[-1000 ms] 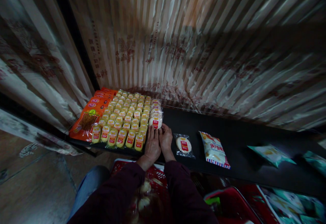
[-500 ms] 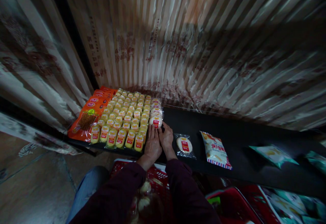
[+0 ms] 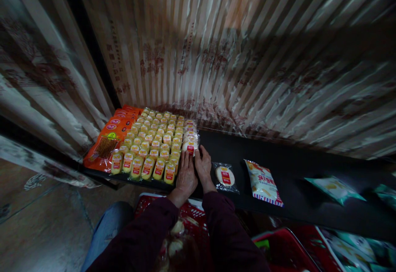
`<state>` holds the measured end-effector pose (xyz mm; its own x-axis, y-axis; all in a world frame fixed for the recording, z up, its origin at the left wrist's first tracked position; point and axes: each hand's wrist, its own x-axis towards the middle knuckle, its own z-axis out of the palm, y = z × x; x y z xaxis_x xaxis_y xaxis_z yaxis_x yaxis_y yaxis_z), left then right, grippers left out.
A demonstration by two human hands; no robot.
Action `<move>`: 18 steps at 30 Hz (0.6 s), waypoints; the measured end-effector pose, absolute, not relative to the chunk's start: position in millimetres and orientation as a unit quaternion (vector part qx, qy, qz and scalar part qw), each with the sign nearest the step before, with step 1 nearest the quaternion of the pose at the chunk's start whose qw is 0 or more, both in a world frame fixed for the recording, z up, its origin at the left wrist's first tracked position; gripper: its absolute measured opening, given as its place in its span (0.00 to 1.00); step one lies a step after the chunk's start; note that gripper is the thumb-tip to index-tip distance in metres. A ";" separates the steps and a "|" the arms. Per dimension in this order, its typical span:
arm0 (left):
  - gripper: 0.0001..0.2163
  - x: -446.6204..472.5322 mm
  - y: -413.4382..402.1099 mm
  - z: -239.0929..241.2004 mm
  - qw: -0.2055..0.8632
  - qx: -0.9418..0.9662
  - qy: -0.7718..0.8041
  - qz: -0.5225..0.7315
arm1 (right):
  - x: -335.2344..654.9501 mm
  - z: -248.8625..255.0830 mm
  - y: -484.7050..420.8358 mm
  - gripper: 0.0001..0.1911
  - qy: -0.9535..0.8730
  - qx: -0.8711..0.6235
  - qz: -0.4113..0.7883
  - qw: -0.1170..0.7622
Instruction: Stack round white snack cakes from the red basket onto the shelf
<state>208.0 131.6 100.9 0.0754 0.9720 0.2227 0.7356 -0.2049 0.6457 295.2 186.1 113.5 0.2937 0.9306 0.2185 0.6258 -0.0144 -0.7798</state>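
A row of round white crackers in clear wrappers (image 3: 190, 140) runs back along the black shelf (image 3: 229, 146). My left hand (image 3: 186, 178) lies at the front of this row, its fingers stretched forward against the nearest wrapper. Close beside it, my right hand (image 3: 203, 165) reaches to the right edge of the same pack, fingers extended. Left of my hands stand several rows of small yellow wrapped cakes (image 3: 148, 166) with red labels. A single wrapped round cracker (image 3: 225, 176) lies flat to the right of my right hand.
Orange snack bags (image 3: 107, 148) lie at the shelf's left end. Farther right are a white and blue snack bag (image 3: 263, 183) and green bags (image 3: 337, 189). Red baskets (image 3: 287, 245) with goods sit below the shelf edge. A pleated curtain (image 3: 198, 57) hangs behind.
My right hand's fingers have shifted slightly right and forward, a little farther from the left hand. The view has moved slightly; the goods stay in place.
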 end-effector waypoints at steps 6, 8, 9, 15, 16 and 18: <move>0.28 207.3 133.1 100.2 0.209 0.709 0.590 0.324 | 288.0 117.5 197.3 0.36 -0.551 -0.694 0.241 0.396; 0.29 207.9 133.8 98.3 0.216 0.702 0.593 0.330 | 287.2 118.6 200.3 0.36 -0.560 -0.686 0.248 0.392; 0.29 208.1 134.0 97.2 0.218 0.699 0.593 0.334 | 287.5 118.8 201.3 0.35 -0.565 -0.682 0.251 0.390; 0.30 207.1 132.6 97.3 0.220 0.704 0.589 0.329 | 291.3 119.4 194.4 0.36 -0.550 -0.691 0.255 0.393; 0.30 206.6 132.3 98.6 0.216 0.708 0.590 0.323 | 291.1 119.8 191.0 0.36 -0.543 -0.693 0.255 0.400; 0.29 206.0 131.8 101.3 0.205 0.717 0.590 0.310 | 289.8 120.3 182.7 0.36 -0.533 -0.689 0.256 0.420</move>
